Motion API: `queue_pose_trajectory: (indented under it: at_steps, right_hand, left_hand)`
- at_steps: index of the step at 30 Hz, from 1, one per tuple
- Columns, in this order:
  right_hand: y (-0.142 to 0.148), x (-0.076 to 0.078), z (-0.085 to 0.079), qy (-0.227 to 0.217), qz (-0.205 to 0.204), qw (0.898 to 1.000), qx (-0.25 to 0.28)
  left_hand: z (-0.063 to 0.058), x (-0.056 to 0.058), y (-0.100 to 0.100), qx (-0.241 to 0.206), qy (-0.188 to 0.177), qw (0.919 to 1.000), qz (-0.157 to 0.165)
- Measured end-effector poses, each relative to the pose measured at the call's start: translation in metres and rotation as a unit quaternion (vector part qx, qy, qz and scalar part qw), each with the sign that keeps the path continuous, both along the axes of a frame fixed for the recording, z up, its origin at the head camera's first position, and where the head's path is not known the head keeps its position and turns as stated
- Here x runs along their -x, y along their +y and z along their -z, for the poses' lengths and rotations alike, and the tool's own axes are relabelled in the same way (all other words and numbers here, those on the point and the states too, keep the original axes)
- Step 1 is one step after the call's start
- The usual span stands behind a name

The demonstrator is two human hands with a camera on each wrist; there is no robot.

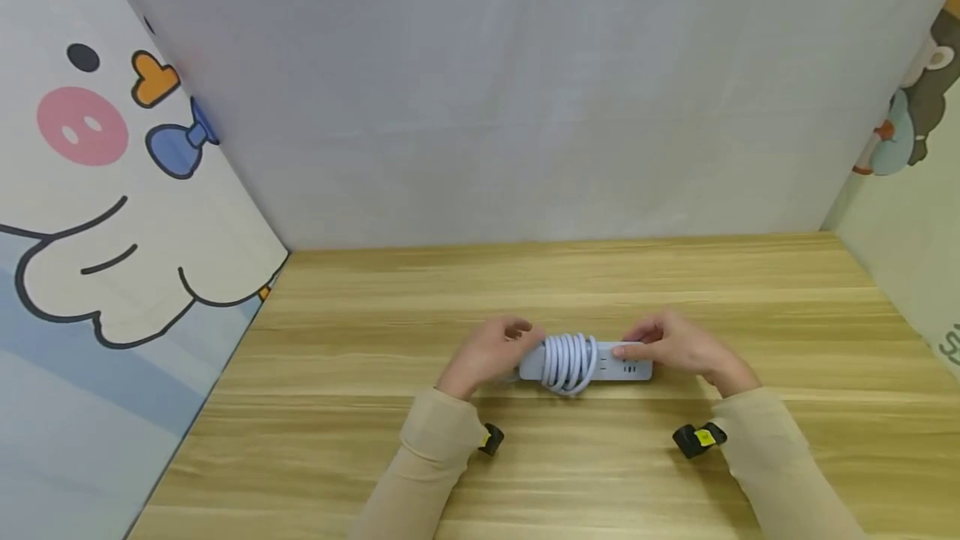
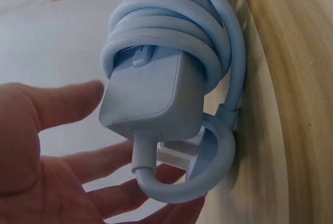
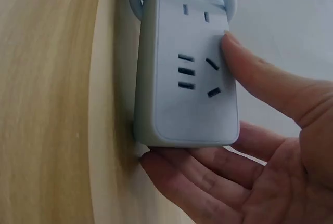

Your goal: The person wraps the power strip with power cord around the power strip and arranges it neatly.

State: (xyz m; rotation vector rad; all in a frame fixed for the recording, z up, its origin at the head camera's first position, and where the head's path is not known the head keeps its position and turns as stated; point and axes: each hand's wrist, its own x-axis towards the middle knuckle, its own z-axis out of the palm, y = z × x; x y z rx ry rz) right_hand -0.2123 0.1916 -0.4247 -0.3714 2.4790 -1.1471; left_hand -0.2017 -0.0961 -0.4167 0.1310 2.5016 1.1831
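A white power strip (image 1: 626, 369) lies on the wooden table, its white cord (image 1: 568, 363) wound in several loops around its left part. At its left end is my left hand (image 1: 491, 350); in the left wrist view the thumb (image 2: 73, 102) is beside the strip's end, and the loosely extended fingers reach behind the cord's bend, near what looks like a plug (image 2: 179, 154), partly hidden. My right hand (image 1: 686, 350) holds the right end, the thumb (image 3: 255, 70) against the socket face and the fingers (image 3: 208, 177) behind and under it.
The wooden table (image 1: 337, 398) meets a pale backdrop (image 1: 510, 107) at its far edge. Cartoon-printed panels (image 1: 150, 232) rise at the left and right sides. A black wrist device (image 1: 693, 440) is strapped at each sleeve.
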Motion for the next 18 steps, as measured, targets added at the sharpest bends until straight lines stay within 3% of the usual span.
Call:
queue_pose_trajectory:
  at_steps: [4, 18]
  right_hand:
    - [0.0000, 0.0002, 0.0019, -0.002, 0.003, 1.000, -0.015]
    - [0.0005, -0.0014, -0.0069, -0.012, 0.003, 1.000, -0.022]
  left_hand:
    - [-0.0001, 0.0002, 0.0010, 0.017, 0.027, 0.9993, 0.017]
    - [-0.0061, -0.0013, 0.0024, -0.014, 0.081, 0.9966, 0.000]
